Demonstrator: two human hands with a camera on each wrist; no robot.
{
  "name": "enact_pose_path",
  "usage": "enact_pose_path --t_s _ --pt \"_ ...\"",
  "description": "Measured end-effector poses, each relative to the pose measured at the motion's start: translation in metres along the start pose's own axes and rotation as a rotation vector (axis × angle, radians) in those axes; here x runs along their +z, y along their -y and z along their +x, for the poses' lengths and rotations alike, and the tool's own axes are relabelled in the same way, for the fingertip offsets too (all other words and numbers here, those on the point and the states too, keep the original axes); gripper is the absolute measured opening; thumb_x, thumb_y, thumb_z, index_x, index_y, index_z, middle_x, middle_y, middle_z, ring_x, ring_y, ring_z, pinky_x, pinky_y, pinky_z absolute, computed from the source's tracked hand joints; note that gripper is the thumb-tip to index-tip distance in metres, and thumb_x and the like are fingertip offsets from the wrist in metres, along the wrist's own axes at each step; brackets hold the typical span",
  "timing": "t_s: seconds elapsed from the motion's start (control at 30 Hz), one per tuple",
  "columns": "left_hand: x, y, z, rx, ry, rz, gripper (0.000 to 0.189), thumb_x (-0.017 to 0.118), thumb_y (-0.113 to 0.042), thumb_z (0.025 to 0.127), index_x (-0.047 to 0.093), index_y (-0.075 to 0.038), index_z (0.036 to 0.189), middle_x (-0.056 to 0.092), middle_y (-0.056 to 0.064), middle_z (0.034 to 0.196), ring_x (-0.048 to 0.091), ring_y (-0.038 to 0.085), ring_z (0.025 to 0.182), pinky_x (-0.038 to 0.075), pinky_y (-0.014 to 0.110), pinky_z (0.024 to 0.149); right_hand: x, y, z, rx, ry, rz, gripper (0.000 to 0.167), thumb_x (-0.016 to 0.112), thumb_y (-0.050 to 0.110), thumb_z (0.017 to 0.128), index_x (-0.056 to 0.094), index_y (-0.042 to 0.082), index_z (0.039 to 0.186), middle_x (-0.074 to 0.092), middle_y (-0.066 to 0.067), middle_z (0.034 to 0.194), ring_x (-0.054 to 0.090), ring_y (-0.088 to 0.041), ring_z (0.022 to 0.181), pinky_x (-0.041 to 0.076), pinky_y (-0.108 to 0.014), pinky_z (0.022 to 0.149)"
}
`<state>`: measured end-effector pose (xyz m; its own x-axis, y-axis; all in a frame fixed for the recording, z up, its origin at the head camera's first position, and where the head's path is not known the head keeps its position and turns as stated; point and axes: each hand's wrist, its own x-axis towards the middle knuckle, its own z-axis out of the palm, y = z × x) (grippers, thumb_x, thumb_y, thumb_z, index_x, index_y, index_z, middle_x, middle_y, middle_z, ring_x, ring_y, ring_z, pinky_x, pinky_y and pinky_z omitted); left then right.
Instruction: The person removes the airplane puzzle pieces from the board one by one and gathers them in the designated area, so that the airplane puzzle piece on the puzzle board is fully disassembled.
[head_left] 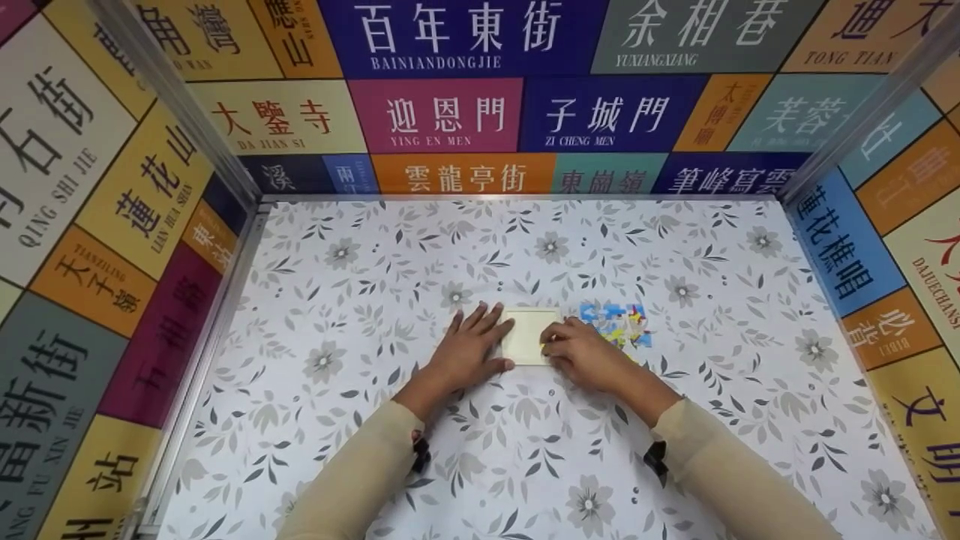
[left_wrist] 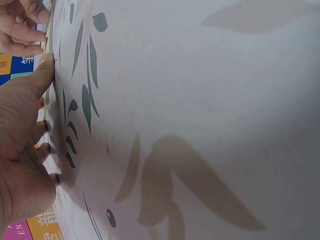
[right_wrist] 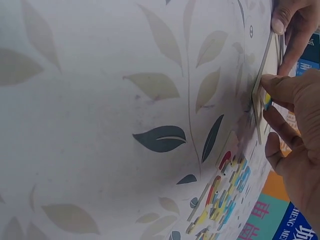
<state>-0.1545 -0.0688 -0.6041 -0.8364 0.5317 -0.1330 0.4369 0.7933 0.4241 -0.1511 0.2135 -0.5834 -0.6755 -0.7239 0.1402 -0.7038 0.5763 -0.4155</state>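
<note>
A shallow cream puzzle tray (head_left: 523, 335) lies flat on the table in front of the person, with a bare inner surface showing. Spread fingers of the left hand (head_left: 466, 351) rest along its left edge, the thumb by the near corner. Over the tray's right side, the right hand (head_left: 589, 354) pinches a small yellow and blue puzzle piece (right_wrist: 267, 100) between thumb and fingers; most of the piece is hidden by the fingers. Right of the tray lies a cluster of colourful puzzle pieces (head_left: 616, 321), blue, yellow, red and grey, partly behind the right hand in the head view.
A white cloth (head_left: 420, 255) with grey flowers and leaves covers the table. Panels with Chinese street names (head_left: 450, 112) stand along the back and both sides. Each wrist wears a dark strap, and beige sleeves cover both forearms.
</note>
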Motion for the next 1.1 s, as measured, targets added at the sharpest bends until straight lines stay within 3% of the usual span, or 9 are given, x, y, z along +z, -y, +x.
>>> enact_pose_path --t_s 0.17,0.63,0.8,1.1 --pt "-0.001 -0.001 0.000 0.003 -0.004 -0.004 0.077 0.063 -0.056 0.109 0.040 -0.022 0.173 0.024 0.007 0.185 0.018 0.034 0.174 0.016 0.066 0.139 -0.004 0.000 -0.001 -0.005 0.021 0.018 0.016 0.079 0.000 0.099 0.083 0.006 0.113 0.075 -0.012 0.129 0.065 -0.034 0.112 0.056 -0.055 0.098" --pt "0.000 0.000 0.002 0.016 -0.004 -0.007 0.076 0.061 -0.056 0.110 0.039 -0.021 0.174 0.023 0.008 0.186 0.017 0.035 0.174 0.015 0.066 0.139 -0.006 -0.004 -0.002 -0.003 -0.025 0.048 0.032 0.079 -0.004 0.095 0.079 0.006 0.125 0.078 -0.010 0.125 0.068 -0.034 0.109 0.057 -0.054 0.095" --pt "0.001 0.001 0.002 0.011 -0.005 -0.016 0.077 0.062 -0.056 0.109 0.039 -0.021 0.174 0.023 0.008 0.186 0.017 0.035 0.174 0.014 0.066 0.139 -0.007 -0.006 -0.008 0.006 -0.070 0.028 0.038 0.080 -0.006 0.092 0.078 0.006 0.128 0.080 -0.010 0.126 0.070 -0.036 0.114 0.058 -0.057 0.100" --pt "0.002 0.001 0.002 -0.002 -0.002 -0.023 0.078 0.062 -0.057 0.109 0.039 -0.022 0.174 0.022 0.006 0.186 0.016 0.034 0.174 0.013 0.065 0.140 -0.014 -0.014 -0.030 0.033 -0.118 -0.026 0.042 0.085 -0.004 0.090 0.078 0.008 0.130 0.080 -0.007 0.127 0.069 -0.032 0.105 0.058 -0.052 0.088"
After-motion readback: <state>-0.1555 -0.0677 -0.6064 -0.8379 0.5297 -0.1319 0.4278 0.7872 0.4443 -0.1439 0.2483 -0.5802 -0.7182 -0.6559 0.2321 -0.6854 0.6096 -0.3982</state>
